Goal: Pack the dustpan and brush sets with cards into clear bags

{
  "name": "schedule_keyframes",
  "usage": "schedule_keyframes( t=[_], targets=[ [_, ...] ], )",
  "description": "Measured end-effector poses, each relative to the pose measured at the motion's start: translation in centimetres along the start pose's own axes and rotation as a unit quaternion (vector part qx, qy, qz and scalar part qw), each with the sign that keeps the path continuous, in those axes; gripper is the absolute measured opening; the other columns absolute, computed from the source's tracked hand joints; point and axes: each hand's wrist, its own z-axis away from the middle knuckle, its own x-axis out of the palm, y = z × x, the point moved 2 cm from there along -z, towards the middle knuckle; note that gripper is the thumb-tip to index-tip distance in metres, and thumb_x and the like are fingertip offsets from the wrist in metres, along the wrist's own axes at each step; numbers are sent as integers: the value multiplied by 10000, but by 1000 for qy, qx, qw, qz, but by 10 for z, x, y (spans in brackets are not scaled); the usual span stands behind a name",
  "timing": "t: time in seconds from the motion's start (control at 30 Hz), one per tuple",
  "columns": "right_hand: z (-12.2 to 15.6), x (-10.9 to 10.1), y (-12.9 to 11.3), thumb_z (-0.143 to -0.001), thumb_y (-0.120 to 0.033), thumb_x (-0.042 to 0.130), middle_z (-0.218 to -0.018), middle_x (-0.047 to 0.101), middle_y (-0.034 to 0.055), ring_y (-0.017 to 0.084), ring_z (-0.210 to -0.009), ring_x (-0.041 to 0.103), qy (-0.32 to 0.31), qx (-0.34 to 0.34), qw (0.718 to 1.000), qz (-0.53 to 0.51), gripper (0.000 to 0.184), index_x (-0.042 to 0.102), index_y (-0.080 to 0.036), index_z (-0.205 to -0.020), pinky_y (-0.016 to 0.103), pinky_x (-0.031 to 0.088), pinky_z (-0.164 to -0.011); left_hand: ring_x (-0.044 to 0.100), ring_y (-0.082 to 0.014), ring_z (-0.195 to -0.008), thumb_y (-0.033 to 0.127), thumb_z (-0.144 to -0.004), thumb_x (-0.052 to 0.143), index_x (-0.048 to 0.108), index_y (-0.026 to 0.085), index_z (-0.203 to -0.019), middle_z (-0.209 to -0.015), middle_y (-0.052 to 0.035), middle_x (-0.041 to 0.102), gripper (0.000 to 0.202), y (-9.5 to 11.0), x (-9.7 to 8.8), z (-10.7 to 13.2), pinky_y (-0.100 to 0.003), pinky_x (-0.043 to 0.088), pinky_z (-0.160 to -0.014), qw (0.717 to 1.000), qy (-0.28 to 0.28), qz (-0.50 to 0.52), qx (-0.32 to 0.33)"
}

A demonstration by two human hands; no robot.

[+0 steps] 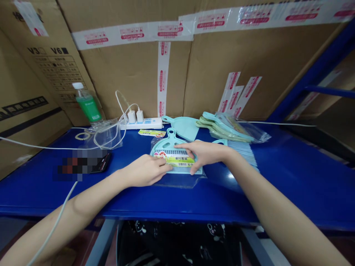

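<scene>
A light-blue dustpan and brush set (172, 141) lies flat in a clear plastic bag on the blue table, its handle pointing away from me. A yellow-green label card (180, 159) with printed text sits across the brush bristles. My left hand (148, 170) is at the set's left edge, fingers curled onto the bag and card; its thumb is partly hidden. From the right, my right hand (205, 152) reaches over the set. Its index finger stretches across the top of the bag, and the thumb is spread apart near the lower right corner.
Behind the set lie a loose light-blue dustpan (184, 127), a label card (152, 133) and several bagged sets (230, 127). A loose brush (244, 152) rests at right. A power strip (149, 123), white cables, a green bottle (88, 105) and a blurred dark object (101, 162) are left.
</scene>
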Motion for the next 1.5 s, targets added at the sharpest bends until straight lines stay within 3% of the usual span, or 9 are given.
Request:
schedule_keyframes(
  t=[0.2,0.6,0.8,1.03,1.2,1.33,1.5],
  targets=[
    [0,-1,-1,-593,-495,768,-758,580,16,191,-692,530,-13,6,1000,-10,969,365,-164,-1409,280,383,-639,594,-132,-596,199,-883,418,553,195,-1115,-874,-40,638,268,0,-3,0,-240,436,-526,1000,-6,-5,-5],
    [1,1,1,-555,-329,817,-811,584,22,199,-737,523,-21,0,1000,10,1027,312,-199,-1440,275,395,-665,614,-145,-623,208,-880,442,511,192,-1122,-959,-37,652,252,-3,-6,1,-261,432,-526,999,-33,5,-18],
    [1,0,3,-572,-285,809,-803,566,8,181,-724,507,-31,-10,999,6,1008,306,-206,-1441,261,388,-651,583,-151,-538,284,-914,393,512,175,-883,-789,-22,648,164,-4,-7,1,-270,393,-498,995,-86,-3,-53],
    [3,-1,7,-585,-241,798,-804,546,-8,166,-712,497,-40,-15,999,-10,973,320,-246,-1433,249,383,-626,566,-155,-508,235,-914,376,513,182,-834,-648,5,610,167,-7,-9,1,-272,327,-475,993,-100,9,-63],
    [3,-1,6,-580,-227,795,-815,567,-6,165,-701,503,-42,-17,999,-10,977,319,-240,-1434,257,374,-631,582,-153,-565,418,-895,454,514,190,-814,-729,4,636,249,-6,-14,2,-260,338,-497,992,-96,74,-47],
    [3,-1,7,-574,-239,795,-835,577,-5,159,-690,500,-44,-4,999,-19,989,313,-237,-1437,256,370,-616,604,-160,-641,579,-771,578,523,194,-839,-813,3,654,395,-3,-17,3,-252,354,-523,987,-84,131,-31],
    [4,-1,7,-571,-250,795,-830,573,-3,164,-708,503,-42,-2,999,-15,981,325,-231,-1432,250,374,-615,614,-167,-695,506,-759,618,525,202,-882,-861,3,657,341,-2,-17,3,-257,368,-549,987,-90,134,-29]
  ],
)
